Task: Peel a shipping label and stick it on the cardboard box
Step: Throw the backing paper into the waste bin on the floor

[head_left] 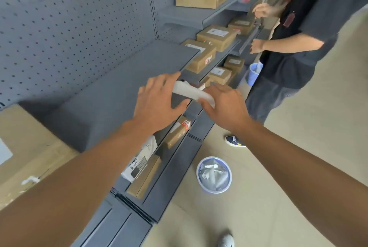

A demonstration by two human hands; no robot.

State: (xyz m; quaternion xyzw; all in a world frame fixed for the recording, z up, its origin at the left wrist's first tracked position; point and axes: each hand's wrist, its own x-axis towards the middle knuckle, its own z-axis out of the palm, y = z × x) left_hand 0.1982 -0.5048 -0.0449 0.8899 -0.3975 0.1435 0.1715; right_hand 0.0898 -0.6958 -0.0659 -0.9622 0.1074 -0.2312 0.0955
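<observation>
A pale, translucent shipping label sheet stretches between my two hands above the front edge of a grey shelf. My left hand grips its left end with the fingers spread over it. My right hand pinches its right end. A large cardboard box with a white label at its edge sits at the far left on the shelf, under my left forearm. The picture is blurred, so I cannot tell whether the label is separated from its backing.
Grey pegboard shelving holds several labelled cardboard boxes further along and on lower shelves. A round waste bin with paper scraps stands on the floor. Another person in a dark shirt stands at the right, by a second bin.
</observation>
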